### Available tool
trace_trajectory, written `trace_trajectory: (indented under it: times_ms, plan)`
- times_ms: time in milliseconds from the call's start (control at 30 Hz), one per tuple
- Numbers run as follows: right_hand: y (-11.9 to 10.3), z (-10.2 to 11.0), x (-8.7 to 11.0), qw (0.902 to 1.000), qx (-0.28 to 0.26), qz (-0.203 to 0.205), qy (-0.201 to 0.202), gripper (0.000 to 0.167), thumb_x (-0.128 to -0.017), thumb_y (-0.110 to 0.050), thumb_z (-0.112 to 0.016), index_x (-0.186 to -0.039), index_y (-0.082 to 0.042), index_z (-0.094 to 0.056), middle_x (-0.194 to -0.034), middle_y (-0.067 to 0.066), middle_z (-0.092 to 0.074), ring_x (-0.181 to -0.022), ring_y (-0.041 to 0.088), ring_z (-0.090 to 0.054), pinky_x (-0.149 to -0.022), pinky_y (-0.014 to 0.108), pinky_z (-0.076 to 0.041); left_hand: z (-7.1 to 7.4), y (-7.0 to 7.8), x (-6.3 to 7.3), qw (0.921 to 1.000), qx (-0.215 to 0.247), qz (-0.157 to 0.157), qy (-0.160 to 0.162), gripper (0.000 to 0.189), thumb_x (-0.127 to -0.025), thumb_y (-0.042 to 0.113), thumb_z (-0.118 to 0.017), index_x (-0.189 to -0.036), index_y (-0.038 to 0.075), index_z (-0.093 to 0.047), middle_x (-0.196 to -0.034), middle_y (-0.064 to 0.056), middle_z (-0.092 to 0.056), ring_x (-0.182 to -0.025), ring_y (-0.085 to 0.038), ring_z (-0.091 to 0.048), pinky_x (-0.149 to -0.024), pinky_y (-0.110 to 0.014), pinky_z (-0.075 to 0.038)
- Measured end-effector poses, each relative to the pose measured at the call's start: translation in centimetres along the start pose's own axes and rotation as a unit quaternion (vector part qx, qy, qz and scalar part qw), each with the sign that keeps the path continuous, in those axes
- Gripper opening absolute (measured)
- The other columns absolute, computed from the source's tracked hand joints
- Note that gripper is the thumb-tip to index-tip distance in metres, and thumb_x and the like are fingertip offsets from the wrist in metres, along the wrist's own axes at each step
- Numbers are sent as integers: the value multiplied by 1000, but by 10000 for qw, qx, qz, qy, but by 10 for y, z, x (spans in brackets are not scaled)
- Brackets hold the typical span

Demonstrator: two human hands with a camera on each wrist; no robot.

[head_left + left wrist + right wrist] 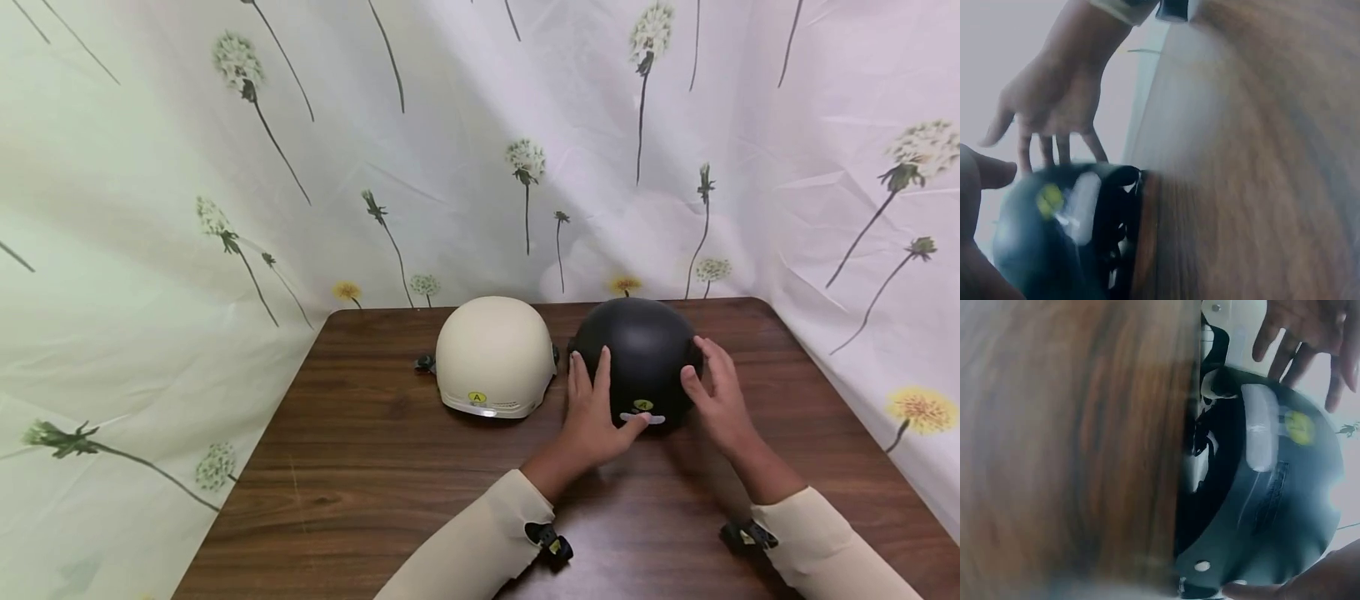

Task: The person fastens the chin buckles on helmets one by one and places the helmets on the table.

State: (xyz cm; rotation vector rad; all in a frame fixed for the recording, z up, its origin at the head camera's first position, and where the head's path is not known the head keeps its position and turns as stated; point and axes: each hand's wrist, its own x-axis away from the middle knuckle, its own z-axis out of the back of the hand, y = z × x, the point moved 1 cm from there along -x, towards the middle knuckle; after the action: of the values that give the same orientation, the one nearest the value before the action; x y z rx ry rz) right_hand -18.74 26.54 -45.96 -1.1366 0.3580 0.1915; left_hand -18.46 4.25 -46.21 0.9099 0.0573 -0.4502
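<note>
A black helmet (637,350) stands upright on the table, with a yellow sticker and pale strip low on its front. My left hand (588,425) is at the helmet's left side, fingers spread and extended, thumb in front near the strip. On the other side, my right hand (722,408) has its fingertips at the shell's right edge. Both hands flank the same helmet (1297,506) in the right wrist view; whether every fingertip touches is hard to tell. Beside it, to the left, sits a cream helmet (495,354), also with a yellow sticker.
The brown wooden table (360,475) ends at the back against a white curtain (450,183) printed with dandelions. A black buckle or strap end (425,363) sticks out left of the cream helmet. The two helmets stand close together near the back edge.
</note>
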Motion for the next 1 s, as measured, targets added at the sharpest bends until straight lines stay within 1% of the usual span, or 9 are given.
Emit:
trace_trajectory:
  times_ms: [67,167,233,400,567,700,833,1000]
  plan:
    - [0,-1,1,9998,38,-116,-144,63,-114,-23,-48,-163,6,-22,-167,35,-12,-152,55,-14,-115,76,-16,-3,0,0,10000,-32,-16,25,106,-95,47,-73,-171,21,-4,-173,-26,9,-160,-48,2,-118,-72,-26]
    - [0,-2,1,9992,16,-300,-278,64,-115,-26,-43,-165,4,-19,-167,34,-11,-151,55,-15,-113,77,-17,-4,-1,-1,9998,-1,-21,213,105,-94,46,-76,-171,22,-8,-174,-23,7,-160,-49,-1,-117,-72,-27]
    - [-1,-2,2,9988,24,-394,-293,64,-115,-28,-42,-165,3,-18,-167,34,-10,-151,54,-15,-114,77,-17,-3,-2,-1,9995,103,25,307,104,-94,43,-76,-171,22,-10,-175,-21,5,-160,-48,-3,-117,-71,-28]
    - [-1,-1,1,9978,37,-562,-341,65,-115,-32,-39,-166,2,-16,-168,33,-7,-152,54,-13,-114,77,-16,0,-3,-3,9991,236,104,326,100,-94,43,-75,-171,26,-13,-175,-17,2,-160,-47,-6,-116,-71,-31]
    - [0,0,0,9976,11,-579,-390,65,-116,-31,-38,-166,2,-15,-168,33,-8,-152,54,-14,-115,76,-16,0,-2,-2,9993,227,104,287,98,-94,44,-75,-170,23,-17,-175,-19,-1,-160,-45,-7,-116,-70,-31]
    - [1,1,-1,9974,-36,-584,-421,65,-116,-31,-38,-166,2,-15,-168,34,-8,-153,53,-12,-116,76,-14,-1,0,0,9995,168,9,278,97,-94,44,-76,-170,19,-20,-174,-21,-1,-159,-48,-8,-115,-71,-31]
    - [3,3,-3,9976,-16,-535,-438,64,-116,-30,-38,-166,2,-15,-168,34,-9,-153,54,-12,-116,76,-14,-4,1,2,9996,96,-87,257,98,-94,42,-76,-170,18,-19,-174,-22,2,-159,-50,-8,-116,-70,-31]
    - [6,3,-5,9978,-40,-503,-436,64,-116,-30,-38,-167,0,-15,-168,34,-9,-154,54,-11,-115,76,-15,-10,0,2,9997,54,-111,228,99,-95,39,-75,-171,20,-14,-175,-20,8,-159,-50,-5,-115,-71,-32]
